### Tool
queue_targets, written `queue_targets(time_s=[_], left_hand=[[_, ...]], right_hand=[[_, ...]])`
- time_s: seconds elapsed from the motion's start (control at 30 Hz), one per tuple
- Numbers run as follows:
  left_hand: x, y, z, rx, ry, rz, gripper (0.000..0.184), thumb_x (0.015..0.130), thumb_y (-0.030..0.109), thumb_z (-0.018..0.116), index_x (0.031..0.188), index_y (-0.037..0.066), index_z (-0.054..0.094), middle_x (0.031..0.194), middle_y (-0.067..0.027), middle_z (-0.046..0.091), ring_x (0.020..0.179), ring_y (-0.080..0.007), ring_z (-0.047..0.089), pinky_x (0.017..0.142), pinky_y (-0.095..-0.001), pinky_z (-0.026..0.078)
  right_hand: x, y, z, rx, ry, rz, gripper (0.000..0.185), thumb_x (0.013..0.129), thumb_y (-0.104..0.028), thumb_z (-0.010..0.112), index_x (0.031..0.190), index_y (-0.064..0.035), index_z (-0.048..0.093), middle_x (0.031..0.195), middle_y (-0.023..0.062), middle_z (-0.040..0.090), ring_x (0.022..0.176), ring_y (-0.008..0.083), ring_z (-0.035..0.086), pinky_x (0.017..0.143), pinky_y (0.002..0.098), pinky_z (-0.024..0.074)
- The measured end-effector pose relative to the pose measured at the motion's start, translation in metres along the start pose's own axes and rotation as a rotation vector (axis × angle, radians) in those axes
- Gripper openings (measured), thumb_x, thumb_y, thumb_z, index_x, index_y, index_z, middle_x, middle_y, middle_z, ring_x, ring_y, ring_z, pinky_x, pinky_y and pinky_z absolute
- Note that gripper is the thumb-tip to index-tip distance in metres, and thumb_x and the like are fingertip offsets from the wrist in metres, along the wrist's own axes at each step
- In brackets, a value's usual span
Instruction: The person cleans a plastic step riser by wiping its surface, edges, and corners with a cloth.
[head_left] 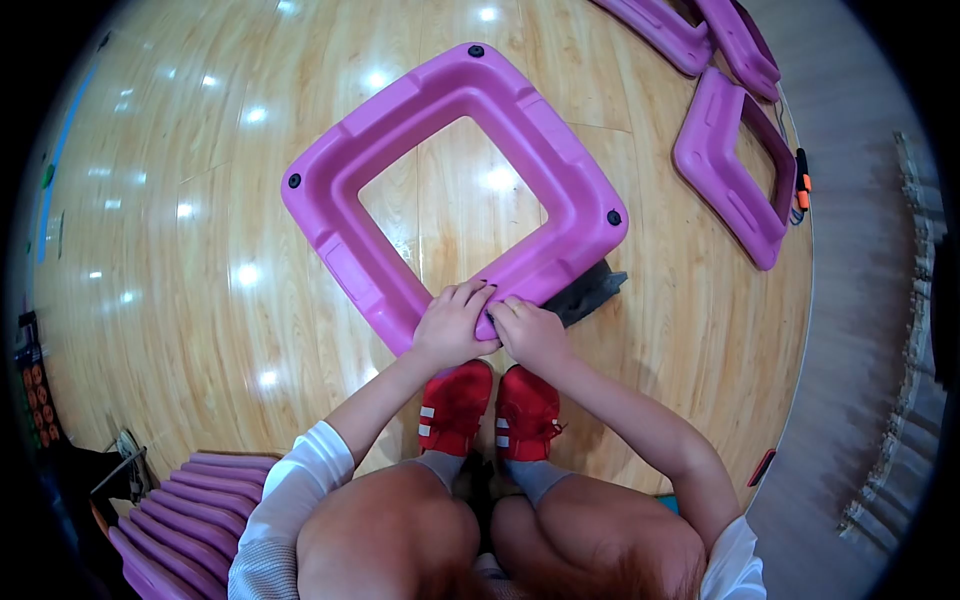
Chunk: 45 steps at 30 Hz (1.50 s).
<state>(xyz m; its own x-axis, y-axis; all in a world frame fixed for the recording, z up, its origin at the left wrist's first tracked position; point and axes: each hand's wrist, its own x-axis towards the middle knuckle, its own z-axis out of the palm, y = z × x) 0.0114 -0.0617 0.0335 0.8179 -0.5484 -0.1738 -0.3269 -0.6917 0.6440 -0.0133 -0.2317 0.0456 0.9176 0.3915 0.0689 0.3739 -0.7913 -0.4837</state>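
A pink square plastic frame (345,262), open in the middle, lies on the floor before me with one corner toward my feet. Black rubber feet (476,51) show at its other three corners. My left hand (455,325) is closed over the near corner, its fingers on the rim. Beside it, my right hand (528,333) pinches at the same corner, where a small black piece shows at the fingertips, looking like another rubber foot mostly hidden by the fingers. A dark grey object (592,292) sticks out from under the frame's right side.
More pink frames (715,165) lie at the upper right, near an orange and black tool (803,180). A row of stacked pink pieces (190,510) stands at the lower left. My red shoes (458,405) are close to the near corner. A grey curtain (915,330) hangs at the right.
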Motion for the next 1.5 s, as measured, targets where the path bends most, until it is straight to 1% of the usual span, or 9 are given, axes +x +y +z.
queue_targets(time_s=[0.43, 0.57, 0.63, 0.77, 0.97, 1.07, 1.3, 1.37, 1.5], left_hand=[[0.000, 0.000, -0.001, -0.001, -0.018, -0.002, 0.076, 0.062, 0.034, 0.074, 0.128, 0.005, 0.048, 0.126, -0.0123, 0.049, 0.115, -0.0309, 0.047, 0.098, -0.0406, 0.040], [0.001, 0.001, -0.003, 0.003, -0.023, -0.011, 0.076, 0.064, 0.038, 0.073, 0.127, 0.004, 0.048, 0.126, -0.0127, 0.049, 0.115, -0.0316, 0.047, 0.098, -0.0406, 0.040], [0.001, 0.001, -0.003, 0.001, -0.022, -0.015, 0.076, 0.065, 0.040, 0.073, 0.127, 0.004, 0.048, 0.126, -0.0128, 0.049, 0.115, -0.0318, 0.047, 0.098, -0.0407, 0.040], [0.001, 0.002, -0.003, 0.010, -0.026, -0.020, 0.076, 0.065, 0.040, 0.073, 0.127, 0.004, 0.048, 0.126, -0.0128, 0.049, 0.115, -0.0317, 0.047, 0.098, -0.0410, 0.040], [0.001, 0.000, -0.001, 0.016, -0.018, -0.012, 0.076, 0.064, 0.040, 0.073, 0.127, 0.005, 0.048, 0.126, -0.0127, 0.049, 0.115, -0.0312, 0.047, 0.098, -0.0410, 0.039], [0.001, -0.002, 0.000, 0.016, -0.019, -0.002, 0.076, 0.064, 0.040, 0.073, 0.128, 0.006, 0.049, 0.126, -0.0127, 0.049, 0.115, -0.0309, 0.047, 0.099, -0.0408, 0.039], [0.001, 0.002, -0.003, 0.007, -0.027, -0.019, 0.077, 0.064, 0.040, 0.073, 0.128, 0.006, 0.048, 0.128, -0.0125, 0.048, 0.115, -0.0310, 0.047, 0.099, -0.0407, 0.039], [0.001, 0.003, -0.005, 0.006, -0.034, -0.026, 0.077, 0.065, 0.040, 0.073, 0.128, 0.005, 0.048, 0.128, -0.0125, 0.048, 0.116, -0.0310, 0.047, 0.099, -0.0407, 0.039], [0.001, 0.003, -0.002, 0.026, -0.028, -0.030, 0.076, 0.066, 0.040, 0.071, 0.129, 0.005, 0.046, 0.129, -0.0128, 0.047, 0.115, -0.0309, 0.048, 0.099, -0.0405, 0.039]], right_hand=[[-0.004, -0.002, -0.002, -0.217, -0.017, -0.025, 0.023, 0.077, -0.016, 0.057, 0.100, -0.0089, 0.060, 0.077, 0.0073, 0.058, 0.070, 0.0220, 0.063, 0.054, 0.0351, 0.0511], [0.010, 0.015, -0.011, -0.284, -0.007, 0.101, 0.023, 0.080, -0.015, 0.051, 0.100, -0.0086, 0.058, 0.079, 0.0077, 0.060, 0.067, 0.0228, 0.064, 0.050, 0.0341, 0.0517], [0.014, 0.030, -0.017, -0.393, -0.046, 0.324, 0.017, 0.081, -0.014, 0.050, 0.096, -0.0076, 0.057, 0.079, 0.0092, 0.061, 0.068, 0.0238, 0.065, 0.051, 0.0356, 0.0526], [0.017, 0.038, -0.030, -0.396, 0.073, 0.337, 0.014, 0.081, -0.012, 0.049, 0.093, -0.0066, 0.055, 0.080, 0.0103, 0.061, 0.070, 0.0250, 0.066, 0.053, 0.0369, 0.0534], [0.011, 0.009, -0.013, -0.266, -0.190, 0.295, 0.016, 0.082, -0.013, 0.049, 0.096, -0.0062, 0.054, 0.081, 0.0103, 0.062, 0.070, 0.0269, 0.065, 0.053, 0.0381, 0.0527], [-0.002, -0.009, -0.003, -0.145, -0.144, 0.098, 0.015, 0.082, -0.014, 0.049, 0.095, -0.0066, 0.054, 0.082, 0.0112, 0.062, 0.070, 0.0271, 0.065, 0.053, 0.0400, 0.0521], [0.001, 0.020, -0.016, -0.149, -0.068, 0.303, 0.017, 0.085, -0.016, 0.049, 0.099, -0.0102, 0.056, 0.081, 0.0107, 0.062, 0.069, 0.0271, 0.065, 0.054, 0.0389, 0.0522], [0.000, 0.039, -0.021, -0.228, 0.205, 0.340, 0.018, 0.085, -0.016, 0.050, 0.100, -0.0100, 0.057, 0.079, 0.0101, 0.063, 0.068, 0.0271, 0.064, 0.054, 0.0391, 0.0523], [0.002, 0.054, -0.024, -0.255, 0.208, 0.313, 0.021, 0.085, -0.017, 0.051, 0.103, -0.0104, 0.057, 0.082, 0.0088, 0.063, 0.067, 0.0282, 0.064, 0.054, 0.0402, 0.0522]])
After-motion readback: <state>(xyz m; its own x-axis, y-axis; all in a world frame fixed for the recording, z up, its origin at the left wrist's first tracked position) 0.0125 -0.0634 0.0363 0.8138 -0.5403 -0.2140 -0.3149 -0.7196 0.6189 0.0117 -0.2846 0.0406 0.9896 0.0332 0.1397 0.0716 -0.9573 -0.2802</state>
